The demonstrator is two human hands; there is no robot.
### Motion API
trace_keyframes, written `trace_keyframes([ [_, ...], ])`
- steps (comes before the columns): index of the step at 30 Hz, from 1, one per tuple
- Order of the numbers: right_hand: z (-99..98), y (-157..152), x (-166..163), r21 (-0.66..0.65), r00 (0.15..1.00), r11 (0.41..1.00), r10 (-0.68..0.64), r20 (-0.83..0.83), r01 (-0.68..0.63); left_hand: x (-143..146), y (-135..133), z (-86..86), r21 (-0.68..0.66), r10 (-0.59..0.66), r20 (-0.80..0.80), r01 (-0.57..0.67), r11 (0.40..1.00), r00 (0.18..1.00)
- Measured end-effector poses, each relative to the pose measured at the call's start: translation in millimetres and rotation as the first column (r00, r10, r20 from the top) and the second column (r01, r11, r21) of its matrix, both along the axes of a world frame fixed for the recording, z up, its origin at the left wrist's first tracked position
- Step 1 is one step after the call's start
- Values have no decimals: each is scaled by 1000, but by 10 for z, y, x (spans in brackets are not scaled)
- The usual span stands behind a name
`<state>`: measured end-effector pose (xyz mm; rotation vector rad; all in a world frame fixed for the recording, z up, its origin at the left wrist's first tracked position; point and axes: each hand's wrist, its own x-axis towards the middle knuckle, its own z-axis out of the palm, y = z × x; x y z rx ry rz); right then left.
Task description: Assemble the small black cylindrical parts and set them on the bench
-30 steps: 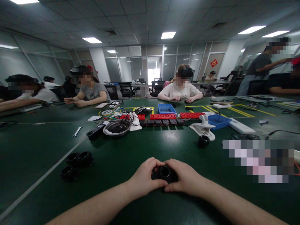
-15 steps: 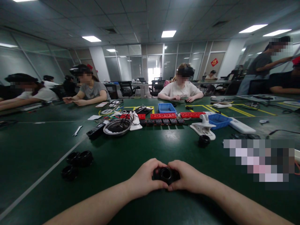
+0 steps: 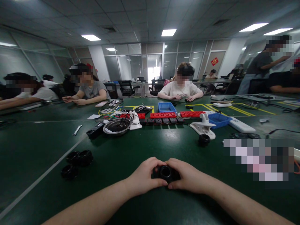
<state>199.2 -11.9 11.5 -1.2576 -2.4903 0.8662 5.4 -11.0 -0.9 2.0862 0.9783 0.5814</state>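
Observation:
In front of me, my left hand (image 3: 150,175) and my right hand (image 3: 184,175) close around a black ring-shaped part (image 3: 165,171) from either side. Its round hole faces up toward me. The fingertips and thumbs of both hands nearly meet around it, and parts of its sides are hidden by my fingers. Similar black ring-shaped parts (image 3: 85,157) lie in a group of three on the green table to the left. One more black ring (image 3: 204,139) sits farther out on the right, beside a white clip stand (image 3: 202,126).
Across the green table (image 3: 131,150) stand a metal bowl (image 3: 117,132), red socket strips (image 3: 163,115) and blue trays (image 3: 167,107). A wrench (image 3: 77,130) and a black device (image 3: 96,130) lie on the left. A person (image 3: 181,87) sits opposite; others sit at the left.
Both hands stay in nearly the same place around the black ring-shaped part. My fingers have shifted slightly on it, and its hole has moved up a little.

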Motion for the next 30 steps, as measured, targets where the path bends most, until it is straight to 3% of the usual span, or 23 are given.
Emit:
trace_keyframes([
  [4, 15, 36, 14, -106, 999, 994, 21, -37, -24, 3, -3, 8, 12, -16, -16, 16, 1000, 1000],
  [9, -22, 48, 4, -102, 1000, 995, -18, 17, 19, 23, -1, -7, 19, -8, -10, 9, 1000, 1000],
  [12, -57, 23, -22, -24, 995, 999, -45, 84, 47, 43, -12, -17, 10, 12, -16, -12, 1000, 1000],
  [16, -120, -46, -93, 174, 977, 980, -131, 170, 101, 80, -54, -39, 6, 106, -28, -106, 994, 994],
  [19, -149, -83, -135, 228, 956, 961, -206, 208, 157, 95, -75, -56, 15, 167, -36, -166, 986, 985],
  [23, -105, -77, -111, 172, 979, 978, -141, 144, 115, 74, -56, -54, 42, 108, -21, -107, 993, 994],
  [27, -9, -34, -31, 38, 998, 999, 6, 60, -8, 34, -23, -28, 21, -3, 28, 2, 1000, 1000],
  [30, 20, 1, 11, -60, 999, 998, 34, -14, -34, 22, -9, -12, 36, -27, 9, 26, 999, 1000],
])
